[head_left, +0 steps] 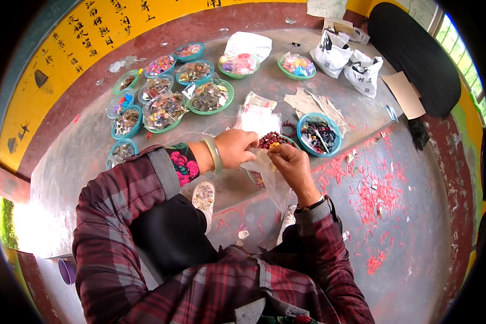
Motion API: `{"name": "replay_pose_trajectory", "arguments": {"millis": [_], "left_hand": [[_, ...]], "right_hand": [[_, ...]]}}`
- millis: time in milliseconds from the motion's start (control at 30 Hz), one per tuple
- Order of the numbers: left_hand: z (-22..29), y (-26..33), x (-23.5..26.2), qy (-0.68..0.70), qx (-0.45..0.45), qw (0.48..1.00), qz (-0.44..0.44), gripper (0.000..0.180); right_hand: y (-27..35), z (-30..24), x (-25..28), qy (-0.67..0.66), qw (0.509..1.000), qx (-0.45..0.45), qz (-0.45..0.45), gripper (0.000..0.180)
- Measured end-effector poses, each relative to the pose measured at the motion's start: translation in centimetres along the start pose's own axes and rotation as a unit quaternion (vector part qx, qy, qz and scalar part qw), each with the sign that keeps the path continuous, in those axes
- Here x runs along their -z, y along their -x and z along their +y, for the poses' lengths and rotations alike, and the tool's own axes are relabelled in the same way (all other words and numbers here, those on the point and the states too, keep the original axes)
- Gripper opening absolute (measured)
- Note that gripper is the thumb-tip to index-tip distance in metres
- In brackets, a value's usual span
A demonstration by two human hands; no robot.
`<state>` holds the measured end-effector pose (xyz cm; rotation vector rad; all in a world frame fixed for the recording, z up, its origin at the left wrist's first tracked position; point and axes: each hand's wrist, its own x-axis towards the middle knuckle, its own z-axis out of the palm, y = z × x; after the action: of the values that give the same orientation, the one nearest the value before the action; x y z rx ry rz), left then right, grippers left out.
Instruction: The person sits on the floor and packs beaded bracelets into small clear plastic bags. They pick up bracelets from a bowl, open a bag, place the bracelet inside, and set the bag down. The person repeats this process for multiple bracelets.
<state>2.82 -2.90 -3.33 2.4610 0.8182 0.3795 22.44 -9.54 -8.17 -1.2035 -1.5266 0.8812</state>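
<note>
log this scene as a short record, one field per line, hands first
Right hand: pinching a clear plastic bag
Left hand: close beside right hand; grip unclear
Beyond hands: dark red beads
Right of beads: blue basket, small dark items inside
Beyond, leftward: several filled bowls
Lower right: scattered red scraps

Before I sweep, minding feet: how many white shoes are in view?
2: left white shoe, below the left hand; right white shoe, partly hidden, below the right hand.
</note>
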Motion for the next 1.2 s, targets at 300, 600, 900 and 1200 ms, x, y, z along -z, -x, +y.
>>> {"name": "replay_pose_trajectory", "arguments": {"millis": [300,600,900,1200], "left_hand": [[-1.4,0.0,0.6,0.154,0.105,0.982,-0.045,0.016],[-2.2,-0.4,0.9,0.245,0.23,0.94,0.051,0.017],[-4.1,-1.3,-0.5,0.458,0.242,0.854,0.046,0.023],[-0.3,-1.8,-1.8,0.56,0.224,0.79,-0.105,0.041]], "right_hand": [[0.0,-1.1,1.0,-0.018,1.0,-0.012,-0.001,0.011],[-0.2,-2.2,3.3,-0.2,0.971,-0.097,-0.091,0.015],[0.5,-4.8,2.9,-0.279,0.94,-0.131,-0.144,0.023],[-0.2,-2.0,1.4,-0.162,0.973,-0.101,-0.126,0.024]]}}
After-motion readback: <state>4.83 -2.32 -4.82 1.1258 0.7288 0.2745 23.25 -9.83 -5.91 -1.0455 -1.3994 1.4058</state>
